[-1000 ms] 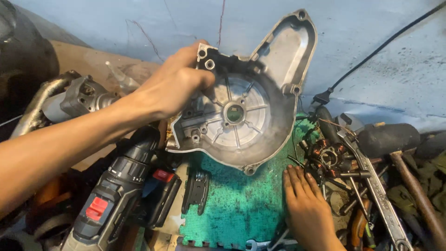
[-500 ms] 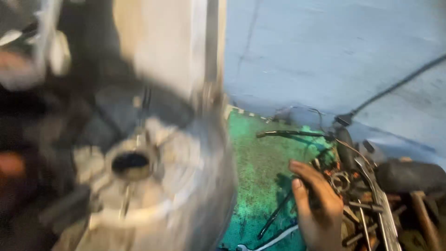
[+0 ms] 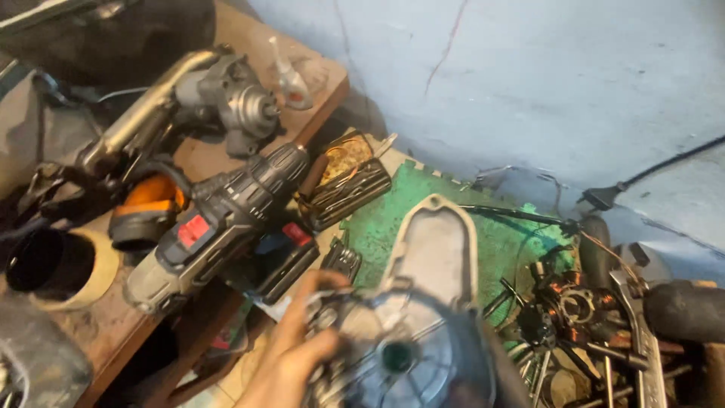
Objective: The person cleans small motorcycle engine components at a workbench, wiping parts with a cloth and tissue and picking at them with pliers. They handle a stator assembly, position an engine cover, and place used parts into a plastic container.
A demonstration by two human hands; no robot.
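Note:
My left hand (image 3: 291,355) is at the bottom centre, gripping the left edge of a grey cast-metal engine cover (image 3: 434,264). The cover is held low over a green foam mat (image 3: 400,219), its narrow end pointing away from me and its round hub with a dark centre hole near the bottom edge. Motion blurs both hand and cover. My right hand is out of sight.
A black cordless drill (image 3: 226,215) and a small open case of bits (image 3: 347,181) lie left of the mat. A grey motor unit (image 3: 230,98) and a tape roll (image 3: 57,264) sit on the wooden bench (image 3: 219,162). A copper-wound stator (image 3: 574,306), wrench (image 3: 642,340) and hammer head (image 3: 683,310) crowd the right.
The cover stood upright against the wall, swung close past the camera, and is now held low over the mat. My right hand, which rested on the mat, has left the view.

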